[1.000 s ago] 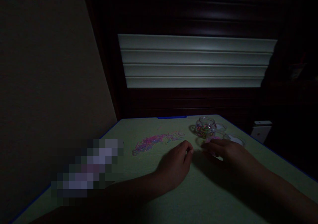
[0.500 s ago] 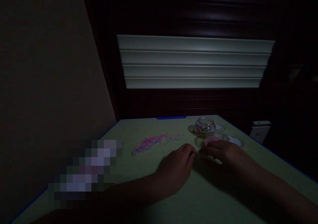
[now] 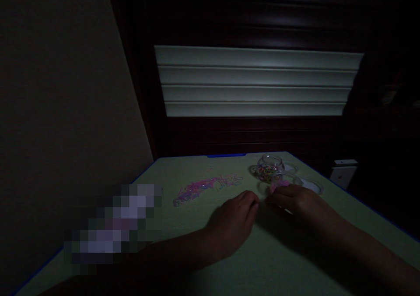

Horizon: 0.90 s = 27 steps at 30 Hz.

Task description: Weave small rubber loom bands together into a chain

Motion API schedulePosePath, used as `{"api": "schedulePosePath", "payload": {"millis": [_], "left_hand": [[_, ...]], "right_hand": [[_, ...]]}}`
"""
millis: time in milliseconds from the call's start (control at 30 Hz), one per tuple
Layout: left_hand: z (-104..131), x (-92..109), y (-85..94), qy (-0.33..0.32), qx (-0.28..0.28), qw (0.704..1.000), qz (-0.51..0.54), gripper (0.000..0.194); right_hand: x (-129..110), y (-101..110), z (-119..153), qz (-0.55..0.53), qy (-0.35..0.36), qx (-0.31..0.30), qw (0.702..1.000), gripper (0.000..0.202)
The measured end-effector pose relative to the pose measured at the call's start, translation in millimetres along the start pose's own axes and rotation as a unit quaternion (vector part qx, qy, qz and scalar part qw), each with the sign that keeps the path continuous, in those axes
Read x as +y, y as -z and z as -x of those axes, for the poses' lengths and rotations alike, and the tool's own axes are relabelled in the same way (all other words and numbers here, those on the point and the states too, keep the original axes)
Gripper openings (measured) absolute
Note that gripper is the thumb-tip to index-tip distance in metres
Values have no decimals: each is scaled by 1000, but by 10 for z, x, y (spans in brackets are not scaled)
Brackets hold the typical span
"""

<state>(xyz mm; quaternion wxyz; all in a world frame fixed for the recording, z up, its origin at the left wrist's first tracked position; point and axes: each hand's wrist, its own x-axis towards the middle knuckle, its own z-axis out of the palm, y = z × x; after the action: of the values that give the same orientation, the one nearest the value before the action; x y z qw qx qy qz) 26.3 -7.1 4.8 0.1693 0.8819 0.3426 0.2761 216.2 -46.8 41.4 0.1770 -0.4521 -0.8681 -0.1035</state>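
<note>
My left hand [image 3: 234, 221] is closed above the middle of the green table, its fingertips pinched; anything between them is too small to make out. Just right of it, my right hand [image 3: 302, 206] has its fingers curled together, and what they hold, if anything, is hidden. Behind my right hand stands a clear jar [image 3: 278, 178] with pink bands in it, partly covered by the hand. A second clear jar [image 3: 269, 169] farther back holds multicoloured small rings. Left of the jars lies a loose pile of pink and purple bands [image 3: 197, 188].
Two round clear lids [image 3: 311, 185] lie right of the jars on the green table [image 3: 183, 167], which has a blue edge. A pixelated pale object [image 3: 121, 221] is at the left. White boxes [image 3: 343, 175] stand beyond the right edge.
My right hand has shifted slightly to the right, its fingers drawn closer together. My left hand has hardly moved.
</note>
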Motion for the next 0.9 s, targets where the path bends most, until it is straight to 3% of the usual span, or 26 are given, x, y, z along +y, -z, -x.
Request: {"api": "schedulePosePath", "payload": {"millis": [900], "left_hand": [[6, 29, 7, -2, 30, 999, 34, 15]], "right_hand": [[-29, 37, -5, -32, -39, 15, 999, 21]]}}
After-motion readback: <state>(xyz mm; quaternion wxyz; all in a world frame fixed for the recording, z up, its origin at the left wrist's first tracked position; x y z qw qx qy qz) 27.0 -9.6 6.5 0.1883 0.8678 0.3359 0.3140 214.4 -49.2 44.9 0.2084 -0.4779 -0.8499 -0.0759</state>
